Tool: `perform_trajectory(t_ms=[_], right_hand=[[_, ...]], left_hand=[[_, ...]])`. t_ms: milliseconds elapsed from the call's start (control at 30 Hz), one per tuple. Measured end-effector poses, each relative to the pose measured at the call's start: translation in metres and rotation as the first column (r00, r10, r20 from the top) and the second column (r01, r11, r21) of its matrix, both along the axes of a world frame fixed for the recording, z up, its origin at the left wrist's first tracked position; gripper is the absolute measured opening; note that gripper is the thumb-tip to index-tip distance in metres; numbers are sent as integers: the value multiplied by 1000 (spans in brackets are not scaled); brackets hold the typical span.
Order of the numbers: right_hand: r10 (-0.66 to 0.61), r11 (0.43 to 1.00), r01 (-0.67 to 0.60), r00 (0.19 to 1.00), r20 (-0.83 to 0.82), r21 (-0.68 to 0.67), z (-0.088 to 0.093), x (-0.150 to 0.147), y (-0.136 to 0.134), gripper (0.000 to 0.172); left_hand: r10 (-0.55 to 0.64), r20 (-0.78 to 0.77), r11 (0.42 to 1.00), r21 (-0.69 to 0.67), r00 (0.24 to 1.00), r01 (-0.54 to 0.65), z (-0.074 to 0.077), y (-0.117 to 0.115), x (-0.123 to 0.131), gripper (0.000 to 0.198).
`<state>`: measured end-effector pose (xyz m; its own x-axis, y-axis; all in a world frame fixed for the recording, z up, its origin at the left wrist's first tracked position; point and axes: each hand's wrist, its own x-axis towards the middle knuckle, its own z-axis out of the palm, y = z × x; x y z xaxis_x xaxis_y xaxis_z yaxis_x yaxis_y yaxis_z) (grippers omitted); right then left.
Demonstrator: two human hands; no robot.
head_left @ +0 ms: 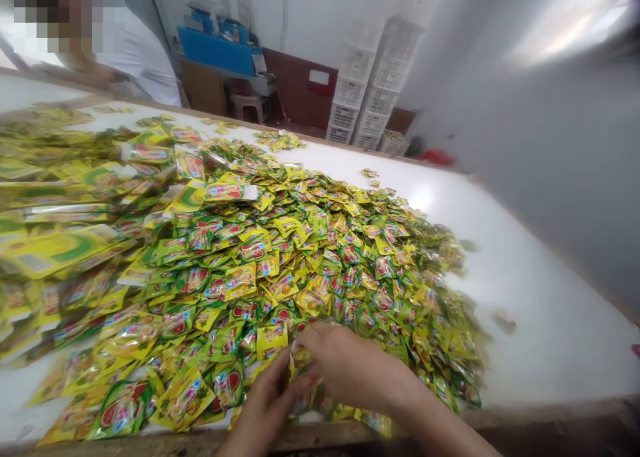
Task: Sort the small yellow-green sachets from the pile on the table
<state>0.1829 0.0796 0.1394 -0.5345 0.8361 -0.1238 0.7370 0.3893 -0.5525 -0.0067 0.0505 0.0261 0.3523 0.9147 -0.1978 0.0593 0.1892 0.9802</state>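
A big heap of small green and yellow sachets (240, 280), printed with fruit pictures, covers the white table. At its near edge, my left hand (267, 400) has its fingers curled, with the thumb pointing toward the other hand. My right hand (345, 363) reaches in from the right, fingers bent down around a small yellow sachet (301, 358) between the two hands. A pale edge shows beside the left fingertips; what that hand grips is mostly hidden. Flat yellow cartons (65, 247) with white end flaps lie on the heap to the left.
The white tabletop (520, 270) has a raised wooden rim. A few stray sachets (370, 173) lie beyond the heap, and a blurred one (504, 321) lies at right. Across the table, at far left, is a person in white (145, 57). Stacked white crates (370, 97) stand behind.
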Motion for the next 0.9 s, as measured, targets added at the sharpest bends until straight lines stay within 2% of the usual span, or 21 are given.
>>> perform_trajectory(t_ms=[67,133,300,333,367,433,467,533,600,633,700,767,833,900], right_hand=[[-119,993,117,989,-90,-29,-6,-2,1,21],[-173,985,173,966,-193,-17,-17,-4,2,10],[-68,987,108,952,-297,118,-44,-6,-4,5],[-56,989,95,948,-312,111,-47,-5,-7,1],[-52,992,88,940,-338,93,-50,-4,-11,6],[-133,987,160,884,-447,23,-56,-1,-18,13],[-227,970,237,820,-525,-49,-60,1,-22,13],[-472,880,359,598,-648,-309,-71,2,-29,10],[-668,743,292,377,-641,-602,-84,-1,-37,18],[-728,680,210,312,-611,-703,-89,-3,-40,25],[-793,591,92,251,-556,-801,-96,-10,-45,31],[-825,547,95,226,-518,-831,-96,-17,-46,28],[-831,544,148,233,-505,-826,-92,-23,-43,22],[-795,601,220,268,-544,-769,-87,-27,-38,14]], left_hand=[[-8,94,999,-45,996,12,3,2,1,38],[-19,121,997,-69,993,28,5,3,0,33],[19,124,995,-97,992,-7,3,1,-1,43],[21,143,995,-103,990,-7,3,1,-1,45],[23,160,993,-115,987,-5,3,1,-2,47],[34,175,988,-156,984,-6,4,0,-3,50],[52,170,983,-183,984,-20,5,-1,-4,50],[117,149,969,-236,982,-80,7,-5,-6,47],[175,146,953,-272,974,-131,10,-9,-8,44],[180,148,949,-288,972,-132,13,-10,-8,43],[130,155,945,-317,979,-76,22,-11,-7,38],[56,153,943,-332,987,-2,35,-9,-5,32],[28,149,946,-324,988,22,47,-5,-3,33],[71,120,955,-295,990,-33,52,-2,-3,41]])
